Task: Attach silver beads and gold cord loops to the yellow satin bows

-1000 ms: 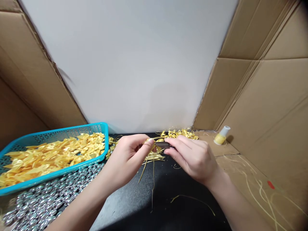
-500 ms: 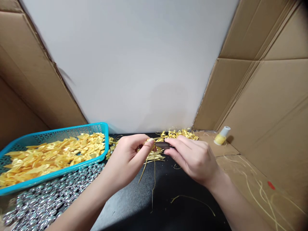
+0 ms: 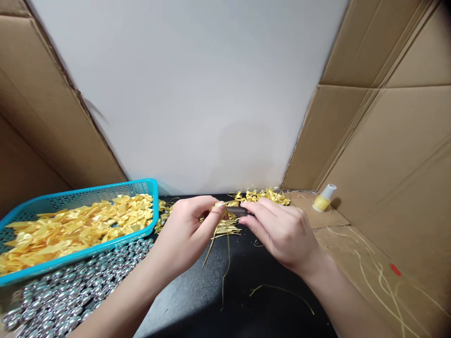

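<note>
My left hand (image 3: 190, 230) is closed, pinching gold cord (image 3: 220, 205) between thumb and index finger. Two loose ends of the cord hang below the fingertips, one reaching far down over the black mat (image 3: 197, 291). From the fingers of my right hand (image 3: 282, 230), which is also closed, a small pair of dark snips (image 3: 235, 211) points left. Its tip meets the cord right beside my left thumb; the handles are hidden in the hand. Behind the hands lies a bundle of cut gold cords (image 3: 227, 228), partly covered by my left hand.
A blue basket (image 3: 155, 206) of yellow satin bows (image 3: 88, 223) stands at left, with many silver beads (image 3: 70, 291) in front. A pile of gold pieces (image 3: 268, 195) lies at the back. On the cardboard at right are a thread spool (image 3: 324, 197) and loose cords (image 3: 384, 281).
The snips' dark blades look narrower, drawn closer together beside the cord. The long hanging cord end has swung slightly right. Both hands stay almost where they were.
</note>
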Demonstrator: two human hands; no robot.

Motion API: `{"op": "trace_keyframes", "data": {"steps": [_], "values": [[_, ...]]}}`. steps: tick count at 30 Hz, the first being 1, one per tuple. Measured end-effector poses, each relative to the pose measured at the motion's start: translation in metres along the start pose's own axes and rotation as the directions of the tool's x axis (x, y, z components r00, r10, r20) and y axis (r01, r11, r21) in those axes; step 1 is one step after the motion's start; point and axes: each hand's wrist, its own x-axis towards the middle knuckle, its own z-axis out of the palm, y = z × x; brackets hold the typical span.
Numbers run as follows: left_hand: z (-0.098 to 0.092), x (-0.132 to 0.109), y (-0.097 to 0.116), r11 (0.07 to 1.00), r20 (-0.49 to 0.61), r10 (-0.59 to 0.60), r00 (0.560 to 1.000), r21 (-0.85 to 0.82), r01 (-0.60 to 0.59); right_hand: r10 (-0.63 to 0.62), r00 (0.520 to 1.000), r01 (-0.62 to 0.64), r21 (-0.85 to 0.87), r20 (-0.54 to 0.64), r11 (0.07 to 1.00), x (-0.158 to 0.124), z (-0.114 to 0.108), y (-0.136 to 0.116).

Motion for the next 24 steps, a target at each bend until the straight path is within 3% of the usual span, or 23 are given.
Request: {"op": "trace_keyframes", "data": {"steps": [17, 24], "values": [[0.0059, 0.0003, 0.0023, 0.977, -0.101, 0.099, 0.99, 0.2, -0.078, 0.069, 0.997, -0.067, -0.108, 0.019, 0.992, -0.0003, 0.0017, -0.0082], [0.0041, 0.0012, 0.0005, 0.986, -0.071, 0.074, 0.995, 0.154, -0.062, 0.12, 0.987, -0.118, -0.026, 0.104, 0.993, -0.0003, -0.0002, -0.0081]]}}
